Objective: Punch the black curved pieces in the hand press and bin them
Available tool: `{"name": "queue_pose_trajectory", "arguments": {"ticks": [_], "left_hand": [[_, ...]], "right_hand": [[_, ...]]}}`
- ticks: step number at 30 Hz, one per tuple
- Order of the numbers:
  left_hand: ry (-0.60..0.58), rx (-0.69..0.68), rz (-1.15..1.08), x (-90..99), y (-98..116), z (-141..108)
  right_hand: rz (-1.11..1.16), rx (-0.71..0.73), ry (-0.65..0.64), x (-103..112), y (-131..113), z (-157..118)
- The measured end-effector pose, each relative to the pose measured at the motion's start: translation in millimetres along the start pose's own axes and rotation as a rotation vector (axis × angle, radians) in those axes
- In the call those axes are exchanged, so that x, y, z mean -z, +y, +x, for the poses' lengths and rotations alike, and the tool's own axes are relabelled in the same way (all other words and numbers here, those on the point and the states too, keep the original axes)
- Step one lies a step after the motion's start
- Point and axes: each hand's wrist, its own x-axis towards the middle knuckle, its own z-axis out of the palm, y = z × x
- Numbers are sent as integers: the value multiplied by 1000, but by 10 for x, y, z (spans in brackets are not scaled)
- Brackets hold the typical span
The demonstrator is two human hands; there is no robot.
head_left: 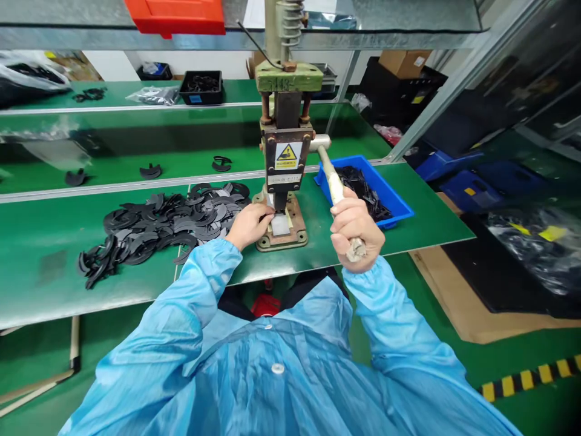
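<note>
Two bare hands are at the bench press [295,160], one by its foot and one on its lever [330,172]. The right hand [357,230] has its fingers curled fully round the lever near the free end, the pale, rough tip of the grip jutting out below the fist. The left hand [249,225] lies at the left of the foot, thumb and forefinger almost together and pointing in beneath the dark ram [280,201]; whether a part is pinched between them cannot be told, since the tips hide the spot. Just beside the fingertips, toward the person, is a flat, silvery rectangular plate [280,225] on the worn brown base [297,230] with rounded corners.

The lever is a slanting rod, its grip covered in something whitish and uneven, set into a smooth metal cylinder [320,142] at the press's side. Left of the left hand spreads a heap of curved black pieces [172,221], thin crescents with a matt, plastic-like look, tangled over one another on the smooth green tabletop [218,272]. Right of the press, behind the right hand, a blue tray [402,209] with straight walls holds more dark pieces, heaped loosely
</note>
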Motion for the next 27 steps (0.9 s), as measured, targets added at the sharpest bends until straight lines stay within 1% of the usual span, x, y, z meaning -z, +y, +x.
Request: {"name": "queue_pose_trajectory", "arguments": {"ticks": [1, 3, 6, 8, 9, 11, 13, 15, 16, 19, 22, 25, 27], "left_hand": [[8, -8, 7, 49, 41, -73], [35, -31, 8, 146, 131, -311], [56, -35, -10, 267, 234, -845], [75, 33, 28, 355, 232, -1246], [98, 85, 69, 413, 197, -1437], [168, 210, 177, 564, 58, -1759], [233, 336, 291, 738, -149, -1967], [243, 430, 375, 892, -370, -2053], [227, 459, 403, 951, -467, -2060], [153, 483, 463, 1054, -653, -2003], [51, 425, 524, 1099, -674, -1943], [-92, 310, 546, 1144, -592, -1933], [-162, 251, 534, 1176, -525, -1938]], "right_hand": [[11, 4, 30, -21, -10, 8], [43, 19, 91, -62, -26, 32], [80, 53, 156, -119, -1, 61], [90, 69, 197, -161, 36, 69], [94, 67, 218, -184, 50, 71], [101, 59, 262, -229, 65, 74], [97, 46, 308, -267, 65, 79], [86, 41, 338, -287, 57, 84], [81, 37, 342, -289, 52, 85], [73, 31, 310, -264, 41, 79], [66, 29, 266, -227, 32, 70], [73, 39, 257, -221, 26, 72], [69, 51, 267, -233, 19, 77]]}}
